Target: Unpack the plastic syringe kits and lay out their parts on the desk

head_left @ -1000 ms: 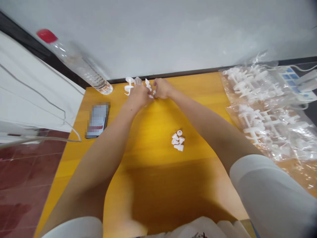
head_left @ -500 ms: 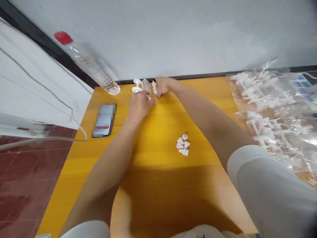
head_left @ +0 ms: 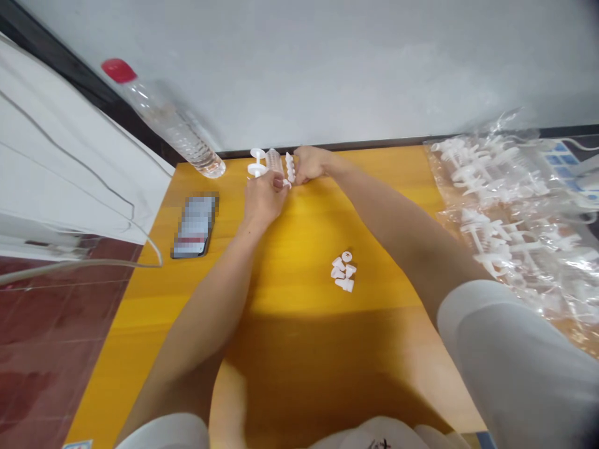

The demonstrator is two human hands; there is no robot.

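Note:
At the table's far edge, my left hand is closed, with a small white plastic piece showing at its fingertips. My right hand rests just to the right with its fingers curled in; whatever they hold is hidden. Between the hands stands a white, wavy-edged plastic part. A clear ribbed barrel lies to its left, against the wall side. Beyond my left fingers is a white plunger-like part with round discs, its near end partly covered by the hand.
Several small white nozzle-like pieces lie mid-table. A phone lies at left, below a red-capped clear bottle by the wall. Clear bags of white plastic parts cover the right side. A cable hangs past the left edge.
My right hand has drawn slightly right, away from the wavy-edged part, more of which now shows. My left hand stays almost in place. The view has shifted slightly.

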